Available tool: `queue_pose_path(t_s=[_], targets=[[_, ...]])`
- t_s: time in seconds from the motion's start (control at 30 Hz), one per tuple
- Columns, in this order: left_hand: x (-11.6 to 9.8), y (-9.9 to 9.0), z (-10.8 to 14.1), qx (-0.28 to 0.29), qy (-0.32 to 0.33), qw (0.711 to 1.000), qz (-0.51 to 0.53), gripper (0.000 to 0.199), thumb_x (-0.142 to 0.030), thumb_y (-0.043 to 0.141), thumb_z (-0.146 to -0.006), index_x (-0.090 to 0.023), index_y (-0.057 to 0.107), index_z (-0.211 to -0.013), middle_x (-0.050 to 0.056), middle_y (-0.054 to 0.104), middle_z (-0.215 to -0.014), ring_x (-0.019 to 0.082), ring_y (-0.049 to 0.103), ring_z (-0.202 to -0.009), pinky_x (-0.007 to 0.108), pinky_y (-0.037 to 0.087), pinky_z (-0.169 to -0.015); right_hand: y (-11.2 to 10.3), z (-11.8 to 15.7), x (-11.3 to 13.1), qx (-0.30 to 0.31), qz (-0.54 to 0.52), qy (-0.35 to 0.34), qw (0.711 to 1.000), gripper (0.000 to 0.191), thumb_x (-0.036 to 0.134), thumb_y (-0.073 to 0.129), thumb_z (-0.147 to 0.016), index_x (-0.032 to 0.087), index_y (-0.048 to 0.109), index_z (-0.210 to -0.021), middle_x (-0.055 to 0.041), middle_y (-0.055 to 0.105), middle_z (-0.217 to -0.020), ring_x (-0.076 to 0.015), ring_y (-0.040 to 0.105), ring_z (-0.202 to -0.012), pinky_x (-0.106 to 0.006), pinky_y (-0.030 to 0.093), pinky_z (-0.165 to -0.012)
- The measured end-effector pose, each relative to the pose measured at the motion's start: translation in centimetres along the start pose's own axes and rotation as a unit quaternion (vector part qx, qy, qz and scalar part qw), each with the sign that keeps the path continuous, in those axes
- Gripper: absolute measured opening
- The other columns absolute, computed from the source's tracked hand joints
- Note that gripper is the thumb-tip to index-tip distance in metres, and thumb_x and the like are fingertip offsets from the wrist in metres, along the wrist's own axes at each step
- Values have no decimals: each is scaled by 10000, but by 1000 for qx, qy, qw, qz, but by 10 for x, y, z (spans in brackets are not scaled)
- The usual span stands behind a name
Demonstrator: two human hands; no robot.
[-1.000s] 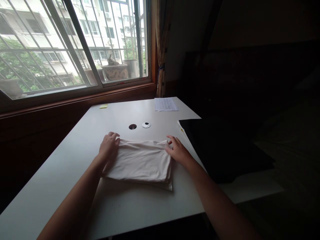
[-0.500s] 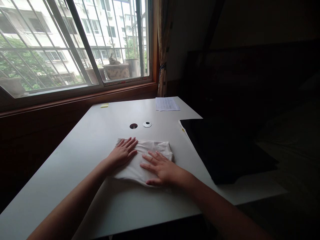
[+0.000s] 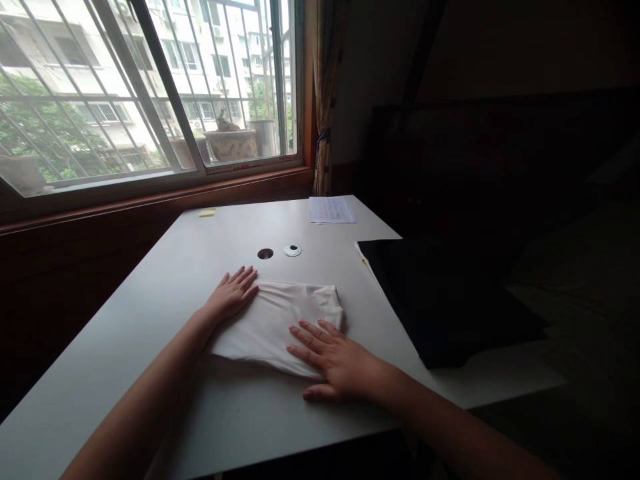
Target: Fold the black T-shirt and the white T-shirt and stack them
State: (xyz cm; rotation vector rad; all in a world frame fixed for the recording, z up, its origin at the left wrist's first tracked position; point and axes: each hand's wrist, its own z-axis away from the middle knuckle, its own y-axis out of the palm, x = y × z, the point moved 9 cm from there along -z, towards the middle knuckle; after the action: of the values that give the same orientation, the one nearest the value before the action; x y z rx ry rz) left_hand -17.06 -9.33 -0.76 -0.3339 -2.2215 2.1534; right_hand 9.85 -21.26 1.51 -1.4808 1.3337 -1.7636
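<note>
A folded white cloth (image 3: 273,323), which looks like a garment, lies flat on the white table (image 3: 150,300) with light creases across it. My left hand (image 3: 233,293) rests at its upper left edge, fingers stretched out and pointing away from me. On the cloth's lower right part lies my right hand (image 3: 330,360), palm down and fingers spread, with its thumb reaching past the near edge onto the table. Neither hand grips the fabric. The cloth's lower left corner shows beside my left wrist.
Black fabric (image 3: 450,300) covers the table's right side. Beyond the cloth are a cable hole (image 3: 265,254) and a round silver cap (image 3: 293,251). Printed papers (image 3: 332,209) and a yellow sticky note (image 3: 207,213) lie near the far edge. A barred window (image 3: 150,93) stands behind.
My left hand has slid left and slightly away, from on top of the cloth to its edge. My right hand has shifted a little right and toward me.
</note>
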Motion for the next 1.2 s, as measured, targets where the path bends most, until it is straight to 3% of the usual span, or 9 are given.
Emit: queue_pose_path(t_s=[0.17,0.27,0.37,0.43,0.57,0.67,0.97,1.07,1.2], targets=[[0,-7,2,-2,-9,1000,-1,647,-578,257,-1057,-268,278,-1624,66,178,-1712,327,123,-1585,636,175,-1227,-4,28,0,-2,-26,25,999,705,545,557,-1005,355,273,-1622,-40,209,-1695,-286,192,-1570,-517,32,-1287],[-18,-24,8,-49,13,998,-27,585,-475,370,-1058,-280,319,-1607,77,211,-1708,365,155,-1574,703,175,-1199,-12,43,-1,2,-62,28,998,588,433,491,-1057,339,318,-1611,-39,270,-1680,-265,243,-1557,-506,73,-1292],[-69,-48,28,-128,113,985,-33,417,-313,474,-1035,-282,565,-1441,89,467,-1593,333,381,-1485,623,263,-1204,-25,59,-7,-24,-132,26,991,458,377,436,-1079,303,498,-1527,-57,488,-1577,-256,398,-1489,-481,231,-1267],[-115,-57,50,-139,205,969,22,294,-275,489,-1033,-266,682,-1255,75,672,-1356,264,564,-1296,477,422,-1116,-38,72,-20,-101,-174,52,978,389,365,427,-1079,281,627,-1402,-75,658,-1396,-249,568,-1335,-436,411,-1165],[-198,-52,99,-48,315,944,81,233,-378,600,-985,-271,679,-1177,48,712,-1122,224,625,-1028,372,504,-915,-53,97,-49,-254,-192,136,938,327,362,420,-1074,257,703,-1197,-75,733,-1091,-220,692,-993,-356,556,-890],[-230,-42,119,-30,317,947,40,344,-429,673,-927,-236,639,-1211,58,682,-1094,249,604,-1007,390,498,-855,-52,101,-53,-285,-191,143,928,284,349,442,-1065,257,691,-1165,-60,725,-1053,-206,684,-944,-341,552,-866],[-255,-18,112,-111,318,936,-104,37,-179,590,-960,-180,612,-930,43,633,-911,219,575,-806,382,450,-648,-52,105,-61,-310,-222,166,910,265,364,484,-1046,258,700,-1160,-44,737,-1000,-187,692,-876,-314,564,-804],[-254,-26,102,-115,296,946,-65,71,-178,639,-894,-201,584,-855,25,637,-868,211,584,-755,364,450,-622,-52,107,-63,-318,-214,180,906,272,371,488,-1035,261,711,-1146,-43,742,-987,-192,700,-867,-314,573,-794],[-230,-54,92,-122,211,968,50,107,-142,606,-814,-208,557,-883,20,655,-833,188,591,-685,309,428,-573,-53,109,-72,-333,-203,211,897,276,386,506,-1011,262,720,-1132,-56,750,-1006,-216,717,-903,-328,593,-795]])
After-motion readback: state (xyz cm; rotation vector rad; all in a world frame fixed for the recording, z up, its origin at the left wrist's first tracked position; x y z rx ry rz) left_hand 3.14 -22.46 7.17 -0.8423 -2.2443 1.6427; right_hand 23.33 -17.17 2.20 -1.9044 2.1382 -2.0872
